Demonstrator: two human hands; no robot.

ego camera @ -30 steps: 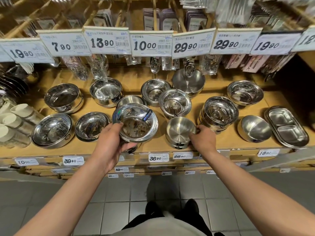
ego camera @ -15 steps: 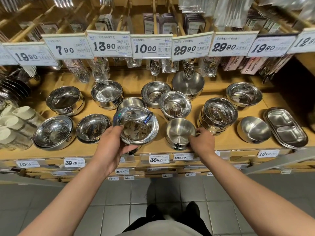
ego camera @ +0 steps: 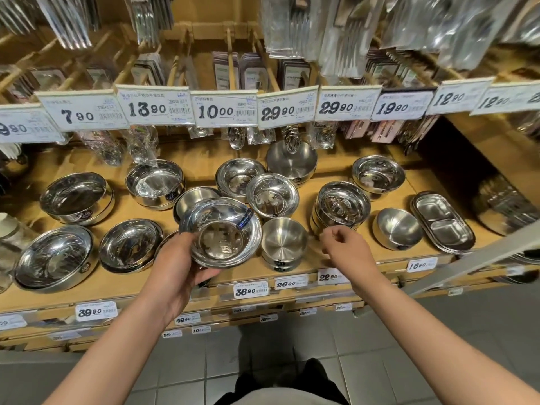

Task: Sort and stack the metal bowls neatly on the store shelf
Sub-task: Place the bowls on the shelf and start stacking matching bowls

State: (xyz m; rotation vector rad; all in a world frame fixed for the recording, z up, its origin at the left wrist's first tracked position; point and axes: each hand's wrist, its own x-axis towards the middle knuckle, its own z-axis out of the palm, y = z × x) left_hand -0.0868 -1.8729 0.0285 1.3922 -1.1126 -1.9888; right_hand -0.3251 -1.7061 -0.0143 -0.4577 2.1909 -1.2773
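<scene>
Wooden store shelf [ego camera: 344, 267] of steel bowls, left hand [ego camera: 178, 267] gripping a shiny wide-rimmed bowl [ego camera: 220, 232], right hand [ego camera: 347, 248] loosely curled, empty, beside a brushed steel bowl [ego camera: 283, 239]

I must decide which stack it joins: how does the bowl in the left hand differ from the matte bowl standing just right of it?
The held bowl is mirror-shiny with a wide flared rim; the matte bowl has a brushed finish and steeper walls. The held bowl is lifted and tilted in the left hand; the matte bowl stands level atop a stack. The held bowl carries a dark sticker inside; the matte one shows none. Both are round metal.
</scene>
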